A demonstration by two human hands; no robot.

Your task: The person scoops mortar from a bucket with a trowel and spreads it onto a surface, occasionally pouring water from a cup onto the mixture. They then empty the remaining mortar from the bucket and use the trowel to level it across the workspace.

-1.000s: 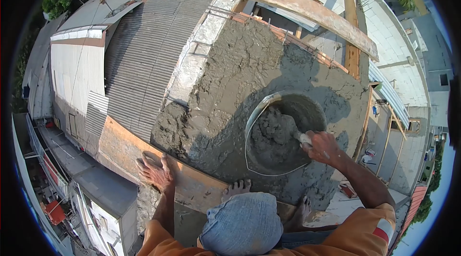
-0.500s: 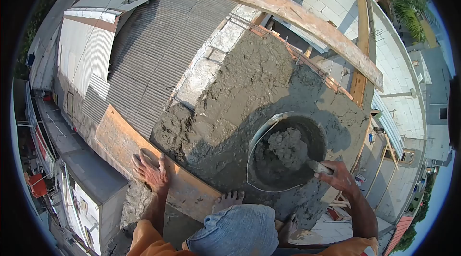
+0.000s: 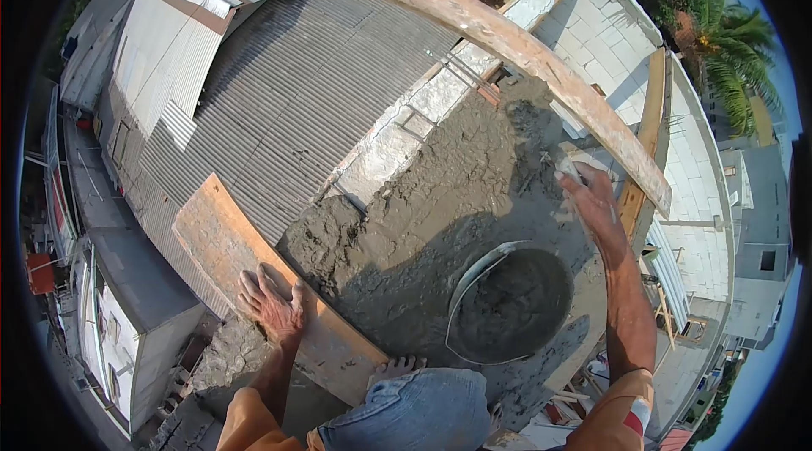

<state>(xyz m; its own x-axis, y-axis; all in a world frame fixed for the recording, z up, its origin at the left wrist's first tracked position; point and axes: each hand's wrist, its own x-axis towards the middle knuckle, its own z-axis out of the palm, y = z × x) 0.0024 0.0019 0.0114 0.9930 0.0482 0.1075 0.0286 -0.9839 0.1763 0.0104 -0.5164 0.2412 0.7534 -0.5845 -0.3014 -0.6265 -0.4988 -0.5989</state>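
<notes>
My left hand (image 3: 271, 303) lies flat, fingers spread, on a wooden form board (image 3: 220, 235) at the edge of a bed of wet grey concrete (image 3: 440, 197). Far out over that concrete, my right hand (image 3: 592, 202) grips a trowel handle (image 3: 568, 169); the blade is mostly hidden behind the hand. A round bucket (image 3: 510, 303) with a little wet mortar at its bottom sits in the concrete below my right arm. My knee in blue denim (image 3: 414, 413) and bare toes (image 3: 396, 365) rest near the board.
A long weathered plank (image 3: 524, 54) spans above the concrete. White block walls (image 3: 609, 28) stand at the far right, a corrugated metal roof (image 3: 279, 87) lies to the left. There is a steep drop to buildings and street far below on the left (image 3: 101, 316).
My right hand lifted the trowel out of the bucket and swung it up and away to the far side of the concrete. The mound of mortar is gone from the bucket. My left hand stayed put.
</notes>
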